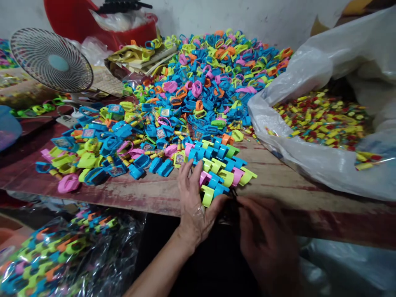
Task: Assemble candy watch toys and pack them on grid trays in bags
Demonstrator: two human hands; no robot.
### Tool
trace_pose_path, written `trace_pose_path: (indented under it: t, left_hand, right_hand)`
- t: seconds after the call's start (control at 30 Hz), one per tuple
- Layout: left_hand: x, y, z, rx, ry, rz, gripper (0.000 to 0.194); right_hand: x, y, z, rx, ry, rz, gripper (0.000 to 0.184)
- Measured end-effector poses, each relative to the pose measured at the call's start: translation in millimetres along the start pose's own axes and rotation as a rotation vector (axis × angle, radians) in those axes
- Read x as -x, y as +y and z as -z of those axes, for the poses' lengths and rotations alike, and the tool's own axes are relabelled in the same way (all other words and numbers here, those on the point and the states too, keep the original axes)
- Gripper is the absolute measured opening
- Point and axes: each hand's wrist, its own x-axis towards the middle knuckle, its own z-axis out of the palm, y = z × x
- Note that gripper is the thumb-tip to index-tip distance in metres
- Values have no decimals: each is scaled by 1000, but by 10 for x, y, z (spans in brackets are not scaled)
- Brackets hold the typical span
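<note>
A block of toy plastic watches (pixel 219 165), stacked in tight slanted rows of blue, yellow-green, pink and orange, rests on the table's front part. My left hand (pixel 196 210) grips its near left side, fingers along the edge and thumb across the lower corner. A bit of transparent tape or film sticks to this hand near the thumb. At the block's lower right corner, my right hand (pixel 262 231) is closed in a pinch on a thin dark strand (pixel 234 192). Shadow and motion blur hide much of the right hand.
Loose toy watches (pixel 198 90) form a big heap behind the block. To the right, a whitish plastic bag (pixel 278 152) holds small yellow and red pieces (pixel 324 119). A fan (pixel 51 60) stands at left. Below the table (pixel 145 194), bagged watches (pixel 40 260) lie at lower left.
</note>
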Motion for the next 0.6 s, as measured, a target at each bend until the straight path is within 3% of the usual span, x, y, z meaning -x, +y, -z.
trace_pose_path:
  t: [0.13, 0.27, 0.33, 0.47, 0.6]
  left_hand:
    - [-131, -153, 160, -114, -139, -206, 92]
    - [-277, -318, 348, -94, -354, -328, 101]
    - [-332, -371, 406, -75, -415, -359, 95]
    - [-357, -403, 416, -21, -444, -363, 77]
    - [-299, -395, 371, -12, -405, -347, 72]
  right_hand:
    - [-267, -110, 78, -53, -19, 120, 26]
    - [-328, -103, -141, -62, -134, 198, 39]
    - [-302, -79, -252, -36, -139, 212, 39]
    - [-244, -74, -375, -53, -79, 167, 27]
    - [-227, -104, -423, -56, -41, 106, 23]
